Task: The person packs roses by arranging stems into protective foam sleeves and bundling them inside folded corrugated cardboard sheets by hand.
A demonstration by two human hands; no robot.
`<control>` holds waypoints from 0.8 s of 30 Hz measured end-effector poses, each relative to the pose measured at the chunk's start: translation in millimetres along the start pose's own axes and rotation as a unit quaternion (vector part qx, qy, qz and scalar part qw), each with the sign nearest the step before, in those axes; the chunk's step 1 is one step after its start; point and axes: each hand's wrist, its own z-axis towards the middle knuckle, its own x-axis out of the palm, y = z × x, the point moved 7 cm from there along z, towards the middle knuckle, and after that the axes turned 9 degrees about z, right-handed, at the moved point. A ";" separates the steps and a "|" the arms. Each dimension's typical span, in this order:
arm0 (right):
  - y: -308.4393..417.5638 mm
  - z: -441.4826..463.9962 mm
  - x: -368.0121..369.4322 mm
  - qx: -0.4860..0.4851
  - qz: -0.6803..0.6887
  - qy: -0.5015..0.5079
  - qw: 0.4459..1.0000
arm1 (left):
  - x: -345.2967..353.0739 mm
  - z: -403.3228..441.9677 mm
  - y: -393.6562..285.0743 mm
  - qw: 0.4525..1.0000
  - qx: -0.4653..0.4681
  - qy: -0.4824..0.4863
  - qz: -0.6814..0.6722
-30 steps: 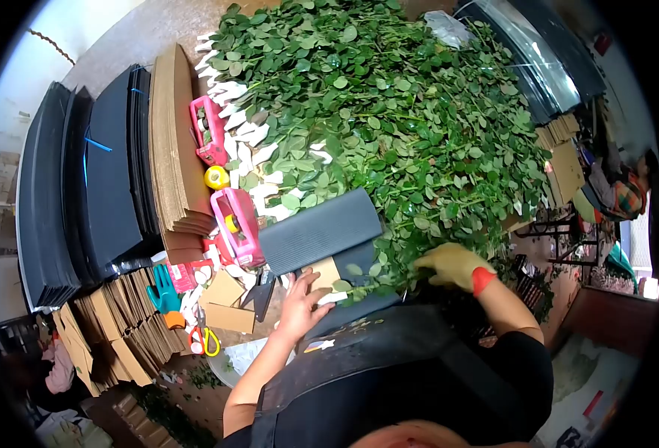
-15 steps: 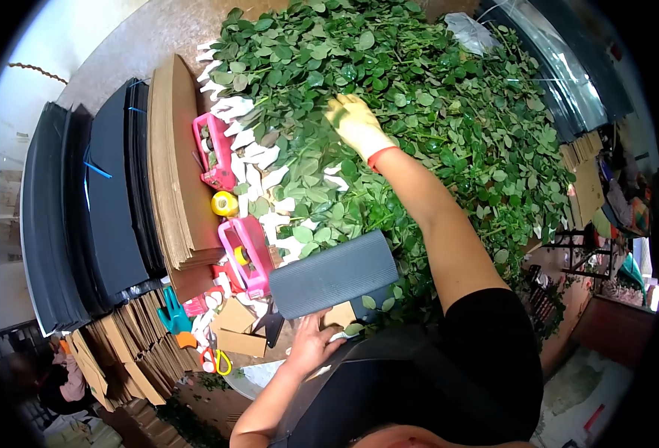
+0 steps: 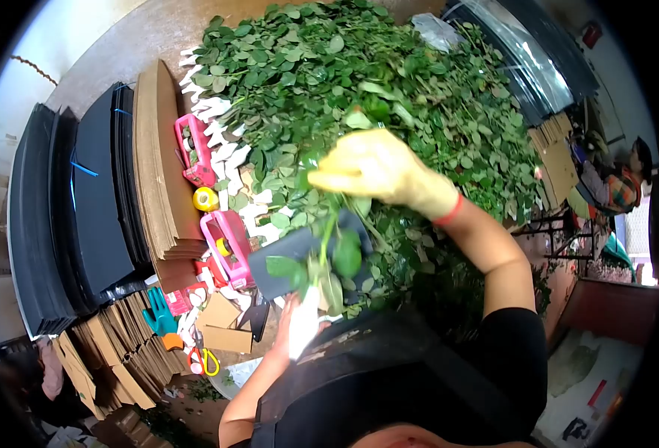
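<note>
My right hand [image 3: 378, 168], in a pale yellow glove with a red cuff, is closed on a leafy rose stem [image 3: 328, 235]. The stem hangs down over the dark grey corrugated sheet [image 3: 270, 269], and its lower end carries a white sleeve [image 3: 305, 321]. Just behind that sleeve is my bare left hand [image 3: 283, 325], by the near edge of the sheet; most of its fingers are hidden. A wide pile of leafy rose stems [image 3: 389, 67] covers the table beyond, several white sleeved ends pointing left.
Two pink tape dispensers [image 3: 227, 249] and a yellow tape roll [image 3: 205, 198] stand left of the pile. Cardboard [image 3: 161, 164] and black sheets [image 3: 102, 194] are stacked farther left. Scissors [image 3: 204, 361] and a teal glove [image 3: 159, 312] lie at the near left. Another person [image 3: 624, 183] is at far right.
My right hand has come back from the pile toward my body, lifting the rose stem over the grey sheet. My left hand stays near the sheet's edge. The view has shifted slightly.
</note>
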 end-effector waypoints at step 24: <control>126.3 -249.8 145.2 0.461 0.143 0.418 0.770 | 21.4 -11.0 16.5 0.990 0.078 -0.105 -0.051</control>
